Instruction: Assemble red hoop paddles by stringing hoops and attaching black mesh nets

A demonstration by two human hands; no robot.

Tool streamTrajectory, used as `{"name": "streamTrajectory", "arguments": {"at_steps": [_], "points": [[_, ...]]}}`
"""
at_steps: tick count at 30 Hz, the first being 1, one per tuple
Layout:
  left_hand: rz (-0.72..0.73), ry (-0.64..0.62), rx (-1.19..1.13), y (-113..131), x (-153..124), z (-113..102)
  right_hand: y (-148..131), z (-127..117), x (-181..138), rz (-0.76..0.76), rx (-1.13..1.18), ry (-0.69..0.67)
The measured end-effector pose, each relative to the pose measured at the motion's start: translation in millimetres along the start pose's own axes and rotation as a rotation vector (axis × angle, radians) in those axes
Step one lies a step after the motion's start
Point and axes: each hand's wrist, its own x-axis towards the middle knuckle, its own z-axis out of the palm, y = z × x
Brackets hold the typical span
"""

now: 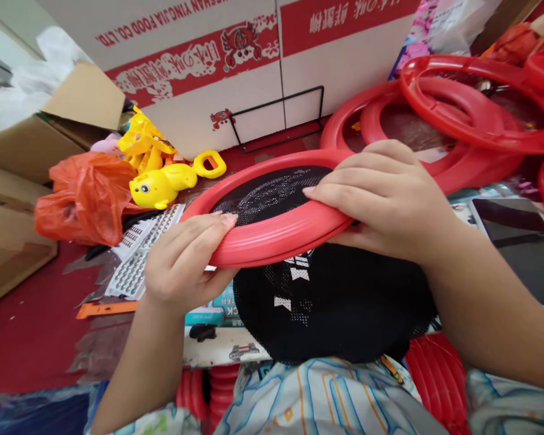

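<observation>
Both hands grip a red plastic ring (272, 232) with black mesh fabric (272, 190) stretched across its opening. My left hand (185, 254) holds the ring's near left rim, fingers on top and thumb underneath. On the right rim, my right hand (381, 199) is closed in the same way, fingertips over the top. The ring is tilted, raised above the work surface. Below it lies a black mesh cloth (344, 308) with white printed marks, spread toward my lap. How the underside of the ring meets the fabric is hidden.
Several red rings (444, 115) are piled at the back right, near a dark tablet (519, 241). A black wire frame (278, 118) stands before a large white carton (199, 115). To the left are a yellow toy (163, 184), an orange plastic bag (88, 196) and a cardboard box (13, 223).
</observation>
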Motion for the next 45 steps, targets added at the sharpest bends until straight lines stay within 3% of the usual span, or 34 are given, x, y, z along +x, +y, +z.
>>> {"name": "streamTrajectory", "arguments": {"at_steps": [4,10,15,22,26,36,41,45], "points": [[-0.034,-0.035,-0.054,-6,-6,-3,-2,2,0,-0.027,-0.068,0.020],[-0.027,0.045,-0.088,-6,-8,-5,-11,-1,-1,-0.067,-0.113,0.219],[-0.026,-0.004,-0.114,-2,-4,-5,-6,-3,-1,-0.029,-0.017,0.141],[0.008,-0.032,-0.050,5,1,-4,-6,-4,4,-0.255,-0.198,0.269],[0.034,-0.010,-0.014,6,-1,-4,-14,-5,8,-0.308,-0.261,0.204],[0.035,-0.059,-0.037,20,1,12,-43,7,10,-0.241,-0.281,0.006],[0.004,-0.058,-0.143,-8,-7,12,-38,13,10,-0.256,-0.223,0.101],[0.008,0.015,-0.146,-37,-17,8,-22,10,8,-0.299,-0.172,0.200]]}}
